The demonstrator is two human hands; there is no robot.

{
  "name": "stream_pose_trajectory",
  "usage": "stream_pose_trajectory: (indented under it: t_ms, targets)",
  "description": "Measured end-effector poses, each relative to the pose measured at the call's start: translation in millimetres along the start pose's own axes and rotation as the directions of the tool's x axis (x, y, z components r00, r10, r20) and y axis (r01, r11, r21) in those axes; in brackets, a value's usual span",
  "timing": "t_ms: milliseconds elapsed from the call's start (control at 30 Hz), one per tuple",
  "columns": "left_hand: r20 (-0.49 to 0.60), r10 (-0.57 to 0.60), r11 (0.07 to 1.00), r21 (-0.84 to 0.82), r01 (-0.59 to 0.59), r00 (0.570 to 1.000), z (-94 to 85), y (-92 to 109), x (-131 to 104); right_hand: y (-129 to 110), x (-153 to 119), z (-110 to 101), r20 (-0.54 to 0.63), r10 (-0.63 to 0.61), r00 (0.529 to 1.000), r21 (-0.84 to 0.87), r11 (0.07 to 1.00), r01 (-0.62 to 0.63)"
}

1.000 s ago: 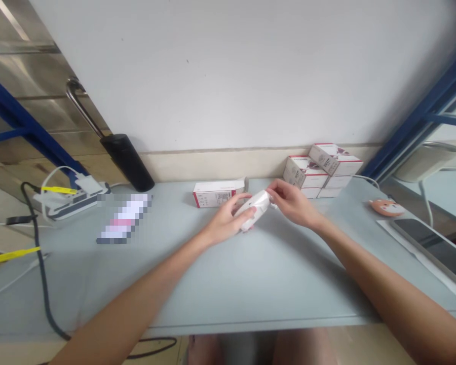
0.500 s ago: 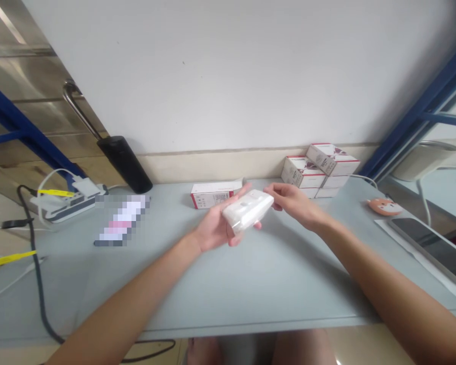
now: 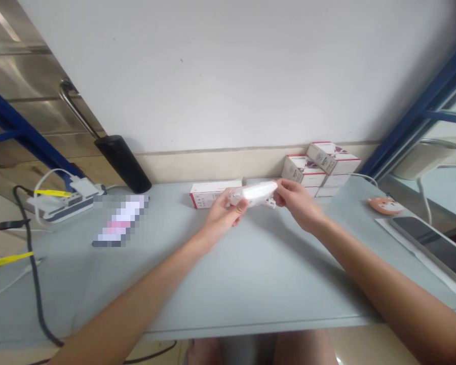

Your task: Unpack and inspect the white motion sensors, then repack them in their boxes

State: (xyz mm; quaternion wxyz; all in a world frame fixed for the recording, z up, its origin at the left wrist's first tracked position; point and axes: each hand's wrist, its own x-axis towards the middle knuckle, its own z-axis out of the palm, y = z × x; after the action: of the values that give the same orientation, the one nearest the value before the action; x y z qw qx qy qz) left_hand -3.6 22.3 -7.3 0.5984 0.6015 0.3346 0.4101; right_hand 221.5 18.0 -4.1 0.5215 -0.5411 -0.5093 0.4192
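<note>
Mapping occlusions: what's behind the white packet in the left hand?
Part of a red-trimmed carton on the table; its lower right is covered by the packet and left hand.

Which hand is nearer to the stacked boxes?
Right. The right hand is just in front of the stacked boxes; the left hand, holding a white item, is farther away, to their left.

From a steep slant a second ago, then broad face up over spread fingers, the white packet (image 3: pixel 260 193) now turns edge-on and nearly level, the left hand (image 3: pixel 221 214) closing thumb and fingers around its end. A small white piece (image 3: pixel 269 203), hidden half a second ago, shows beneath it.
</note>
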Motion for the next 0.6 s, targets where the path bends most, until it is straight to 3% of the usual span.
stream_pose_trajectory:
  t_ms: [133, 233, 333, 433, 533, 600]
  targets:
    - [-0.066, 0.140, 0.973, 0.194, -0.125, 0.988, 0.2, 1, -1, -4, -4, 4, -0.034, -0.028, 0.999, -0.086, 0.996, 0.025]
    - [-0.045, 0.072, 0.981, 0.184, -0.063, 0.996, -0.8, 2, -1, -2, -4, 6, -0.075, -0.075, 0.994, -0.133, 0.989, 0.065]
    - [0.100, -0.125, 0.990, -0.045, 0.130, 0.987, -3.1, 6, 0, 2, -3, 5, -0.066, -0.130, 0.989, -0.163, 0.980, 0.117]
    - [0.232, -0.266, 0.887, -0.322, 0.331, 0.936, -5.9, 14, 1, 4, -1, 2, -0.002, -0.164, 0.986, -0.163, 0.973, 0.161]
    - [0.272, -0.286, 0.759, -0.521, 0.390, 0.919, -9.6, 25, -1, 5, -2, 2, 0.041, -0.196, 0.980, -0.143, 0.969, 0.200]
    - [0.291, -0.214, 0.708, -0.611, 0.353, 0.932, -12.2, 30, -4, 5, -3, 4, 0.045, -0.214, 0.976, -0.108, 0.970, 0.218]
